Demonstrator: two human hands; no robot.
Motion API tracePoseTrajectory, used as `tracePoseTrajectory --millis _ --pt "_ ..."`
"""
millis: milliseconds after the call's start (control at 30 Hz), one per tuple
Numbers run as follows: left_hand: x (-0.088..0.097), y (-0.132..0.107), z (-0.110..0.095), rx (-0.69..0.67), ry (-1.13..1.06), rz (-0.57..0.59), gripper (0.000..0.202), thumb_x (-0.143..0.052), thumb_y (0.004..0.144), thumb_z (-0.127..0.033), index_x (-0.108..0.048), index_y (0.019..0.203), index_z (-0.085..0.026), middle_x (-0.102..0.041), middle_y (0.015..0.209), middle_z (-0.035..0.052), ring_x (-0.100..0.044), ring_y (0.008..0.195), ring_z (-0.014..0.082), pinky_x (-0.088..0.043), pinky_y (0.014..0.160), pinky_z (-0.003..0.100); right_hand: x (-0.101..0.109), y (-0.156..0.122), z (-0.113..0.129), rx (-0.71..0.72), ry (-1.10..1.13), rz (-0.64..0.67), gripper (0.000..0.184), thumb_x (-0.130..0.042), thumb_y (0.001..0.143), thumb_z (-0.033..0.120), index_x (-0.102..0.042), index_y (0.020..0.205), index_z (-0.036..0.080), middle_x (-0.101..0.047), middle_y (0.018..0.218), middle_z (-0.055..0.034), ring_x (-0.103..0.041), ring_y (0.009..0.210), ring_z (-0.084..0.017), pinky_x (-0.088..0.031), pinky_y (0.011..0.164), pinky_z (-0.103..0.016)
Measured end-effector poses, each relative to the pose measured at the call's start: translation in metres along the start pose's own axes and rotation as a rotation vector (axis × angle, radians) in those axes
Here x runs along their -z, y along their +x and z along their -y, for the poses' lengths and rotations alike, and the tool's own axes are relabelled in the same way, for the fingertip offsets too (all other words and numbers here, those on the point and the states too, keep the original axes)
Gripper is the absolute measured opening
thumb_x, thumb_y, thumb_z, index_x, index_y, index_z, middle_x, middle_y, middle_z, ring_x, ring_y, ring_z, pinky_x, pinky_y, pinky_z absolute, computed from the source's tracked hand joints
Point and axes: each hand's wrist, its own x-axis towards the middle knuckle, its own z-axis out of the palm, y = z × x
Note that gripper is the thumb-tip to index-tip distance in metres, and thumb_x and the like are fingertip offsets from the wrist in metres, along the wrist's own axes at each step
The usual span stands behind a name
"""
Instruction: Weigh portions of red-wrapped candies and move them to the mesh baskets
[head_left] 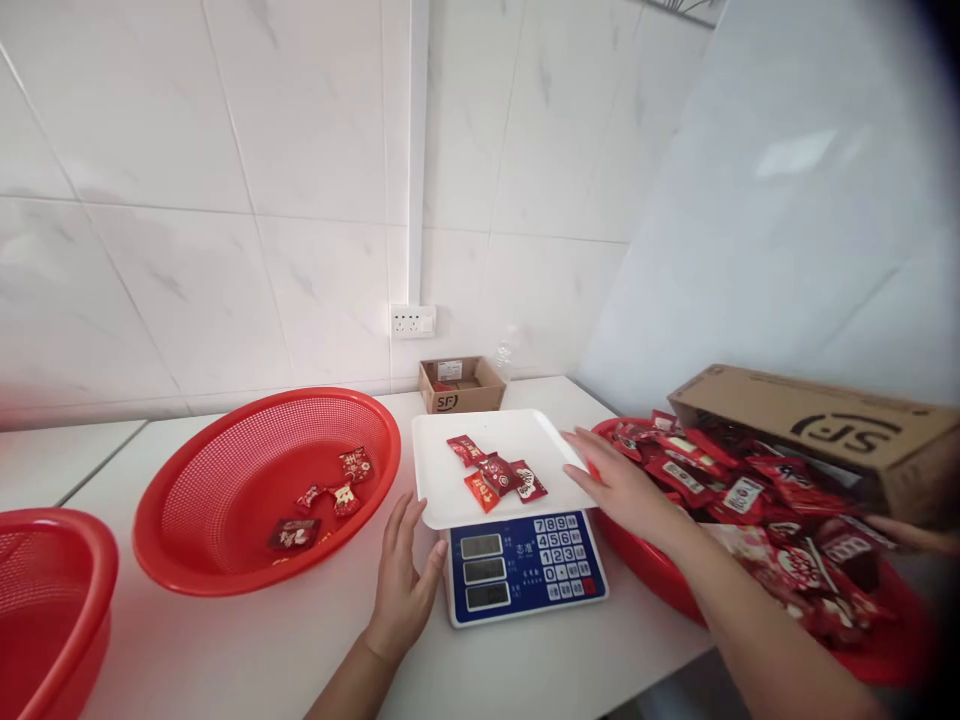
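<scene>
A white weighing tray (439,470) rests on a blue and white digital scale (525,568). Several small red candy packets (499,472) lie in the tray's middle. My left hand (403,580) is at the tray's front left corner, thumb and fingers apart, with nothing seen in it. On the other side, my right hand (626,487) is at the tray's right rim, fingers and thumb spread. A bit of red shows between them, most likely the basket behind. The scale's display figures are too faint to read.
Left of the scale stands a red basket (161,540) holding several candies; another red basket (101,560) is nearer me. At right, a red basket (660,585) is heaped with candy packets beneath a tilted cardboard box (750,395). A small box (465,400) stands behind the scale.
</scene>
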Motion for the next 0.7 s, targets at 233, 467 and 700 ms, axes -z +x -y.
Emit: tracePoseTrajectory --millis 233,467,700 --pt "-0.001 0.0 0.0 -0.003 0.005 0.017 0.041 -0.047 0.093 -0.034 -0.044 0.132 -0.021 -0.036 0.145 0.0144 -0.032 0.137 0.0282 -0.036 0.107 0.05 0.011 -0.046 -0.078 -0.229 -0.027 0.103 0.055 -0.048 0.083 0.046 -0.05 0.132 0.021 -0.048 0.141 -0.0088 -0.044 0.129 -0.026 -0.035 0.109 -0.043" --pt "0.0 0.001 -0.001 0.02 0.003 0.002 0.041 -0.049 0.09 -0.036 -0.048 0.129 -0.021 -0.039 0.144 0.0135 -0.033 0.136 0.0288 -0.035 0.108 0.05 0.004 -0.05 -0.098 -0.252 -0.069 0.079 0.04 -0.041 0.083 0.033 -0.06 0.117 0.021 -0.06 0.126 -0.0099 -0.056 0.117 -0.026 -0.042 0.102 -0.042" --pt "0.0 0.0 -0.001 0.0 0.017 0.021 0.041 -0.047 0.092 -0.035 -0.045 0.131 -0.021 -0.037 0.144 0.014 -0.032 0.137 0.0273 -0.034 0.108 0.049 0.002 -0.039 -0.095 -0.216 -0.077 -0.028 0.029 -0.045 0.076 0.04 -0.063 0.093 0.025 -0.067 0.107 -0.0095 -0.062 0.098 -0.03 -0.048 0.088 -0.045"
